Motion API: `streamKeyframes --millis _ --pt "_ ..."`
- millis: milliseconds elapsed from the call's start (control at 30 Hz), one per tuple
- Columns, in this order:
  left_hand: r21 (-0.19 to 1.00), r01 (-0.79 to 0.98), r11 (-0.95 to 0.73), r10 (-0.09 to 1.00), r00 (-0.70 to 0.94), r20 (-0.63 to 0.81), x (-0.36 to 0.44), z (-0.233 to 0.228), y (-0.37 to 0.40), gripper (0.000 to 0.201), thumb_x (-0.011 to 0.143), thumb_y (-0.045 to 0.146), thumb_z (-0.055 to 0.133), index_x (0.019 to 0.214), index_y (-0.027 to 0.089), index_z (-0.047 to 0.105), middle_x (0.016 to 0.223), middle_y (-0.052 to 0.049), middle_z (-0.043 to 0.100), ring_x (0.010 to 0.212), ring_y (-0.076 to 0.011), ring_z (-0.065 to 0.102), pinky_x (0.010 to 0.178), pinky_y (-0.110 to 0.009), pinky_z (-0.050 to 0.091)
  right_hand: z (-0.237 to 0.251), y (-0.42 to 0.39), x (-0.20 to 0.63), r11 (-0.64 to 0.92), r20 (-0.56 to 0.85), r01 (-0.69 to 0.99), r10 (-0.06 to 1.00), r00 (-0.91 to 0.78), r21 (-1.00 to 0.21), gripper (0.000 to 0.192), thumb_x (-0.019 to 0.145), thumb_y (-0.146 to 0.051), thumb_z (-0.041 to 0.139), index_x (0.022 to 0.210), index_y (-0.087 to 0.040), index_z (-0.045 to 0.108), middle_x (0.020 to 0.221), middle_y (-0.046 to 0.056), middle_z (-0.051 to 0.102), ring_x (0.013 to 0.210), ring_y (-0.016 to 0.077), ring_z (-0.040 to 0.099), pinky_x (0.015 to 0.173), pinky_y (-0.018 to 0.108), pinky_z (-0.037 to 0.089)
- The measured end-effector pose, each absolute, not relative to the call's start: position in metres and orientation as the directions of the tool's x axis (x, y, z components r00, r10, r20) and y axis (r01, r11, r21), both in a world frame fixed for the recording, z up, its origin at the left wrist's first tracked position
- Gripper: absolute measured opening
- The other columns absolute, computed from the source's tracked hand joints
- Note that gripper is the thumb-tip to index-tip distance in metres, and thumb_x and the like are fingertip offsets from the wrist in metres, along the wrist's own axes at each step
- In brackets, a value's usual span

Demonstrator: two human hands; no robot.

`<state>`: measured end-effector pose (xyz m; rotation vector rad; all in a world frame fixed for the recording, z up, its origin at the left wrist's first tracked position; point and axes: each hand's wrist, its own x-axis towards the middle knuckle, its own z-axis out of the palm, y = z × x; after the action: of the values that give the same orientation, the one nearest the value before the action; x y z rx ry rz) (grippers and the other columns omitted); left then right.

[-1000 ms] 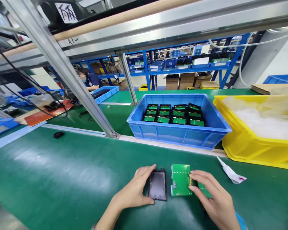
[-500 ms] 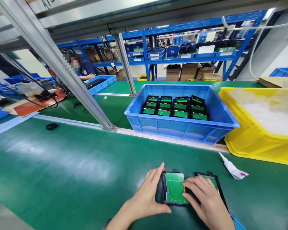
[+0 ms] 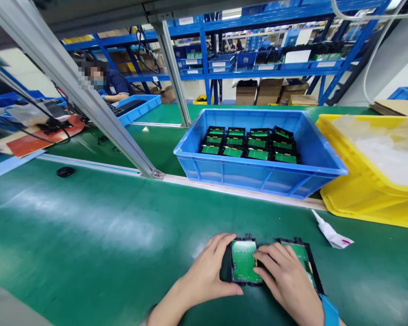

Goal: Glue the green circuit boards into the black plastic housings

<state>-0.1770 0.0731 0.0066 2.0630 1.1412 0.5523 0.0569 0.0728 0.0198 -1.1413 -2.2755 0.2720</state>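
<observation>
A green circuit board [image 3: 244, 262] lies in a black plastic frame [image 3: 231, 271] on the green bench. My left hand [image 3: 212, 271] grips the frame from its left side, fingers at the upper left corner and thumb by the lower edge. Thumb and fingertips of my right hand [image 3: 285, 276] are closed at the board's right edge, where a small yellowish part shows between them. Partly hidden behind my right hand is a second black frame [image 3: 314, 267] with a green circuit board [image 3: 299, 251] in it.
A blue bin [image 3: 255, 176] holding several framed boards stands behind my hands. Beside it is a yellow bin [image 3: 367, 199] with translucent plastic bags. A white tube [image 3: 331, 233] lies at right. A metal post [image 3: 122, 140] slants at left; a co-worker [image 3: 115, 86] sits beyond.
The circuit board has moved slightly left and now lies more squarely inside its frame. Both hands keep their places around it. The camera view has tipped down slightly.
</observation>
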Motion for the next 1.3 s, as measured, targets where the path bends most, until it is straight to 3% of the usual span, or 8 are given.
streamKeyframes --millis 267,600,833,1067,1300 --pt "0.729 0.575 -0.372 0.852 0.523 0.023 -0.176 0.011 0.073 0.075 0.065 0.053 0.083 0.123 0.022 0.047 0.142 -0.016 0.041 0.130 -0.0349 0.044 0.104 -0.050 0.043 0.019 0.072 0.055 0.609 0.378 0.676 0.792 -0.480 -0.416 0.026 0.101 -0.030 0.041 0.096 -0.020 0.064 0.093 0.004 0.063 0.083 0.0190 0.051 0.074 0.033 0.033" --pt "0.636 0.627 -0.449 0.823 0.568 0.021 -0.177 0.008 0.073 0.072 0.066 0.052 0.083 0.126 0.019 0.060 0.147 -0.019 0.036 0.133 -0.0388 0.040 0.106 -0.052 0.041 0.018 0.076 0.050 0.614 0.398 0.662 0.787 -0.471 -0.429 0.035 0.102 -0.031 0.037 0.095 -0.021 0.069 0.090 0.004 0.068 0.082 0.0192 0.053 0.074 0.036 0.032" --pt "0.604 0.642 -0.472 0.804 0.594 -0.004 -0.176 0.016 0.073 0.069 0.068 0.048 0.082 0.127 0.017 0.062 0.148 -0.021 0.035 0.134 -0.0395 0.040 0.104 -0.052 0.043 0.020 0.079 0.046 0.621 0.394 0.677 0.780 -0.485 -0.395 0.033 0.102 -0.026 0.038 0.088 -0.021 0.068 0.086 0.003 0.068 0.079 0.0187 0.054 0.072 0.035 0.031" --pt "0.576 0.673 -0.465 0.809 0.587 -0.033 -0.175 0.021 0.073 0.067 0.068 0.042 0.083 0.126 0.015 0.062 0.146 -0.022 0.037 0.132 -0.0399 0.042 0.103 -0.052 0.045 0.016 0.080 0.041 0.606 0.383 0.719 0.788 -0.483 -0.341 0.016 0.093 -0.015 0.055 0.087 -0.020 0.068 0.086 0.000 0.070 0.079 0.0174 0.054 0.071 0.035 0.030" --pt "0.554 0.691 -0.464 0.815 0.578 -0.038 -0.172 0.024 0.072 0.064 0.066 0.032 0.084 0.124 0.016 0.063 0.146 -0.020 0.037 0.132 -0.0397 0.043 0.103 -0.052 0.045 0.006 0.078 0.036 0.611 0.407 0.751 0.770 -0.491 -0.251 0.016 0.090 -0.011 0.057 0.084 -0.021 0.069 0.085 0.000 0.071 0.079 0.0182 0.054 0.071 0.036 0.029"
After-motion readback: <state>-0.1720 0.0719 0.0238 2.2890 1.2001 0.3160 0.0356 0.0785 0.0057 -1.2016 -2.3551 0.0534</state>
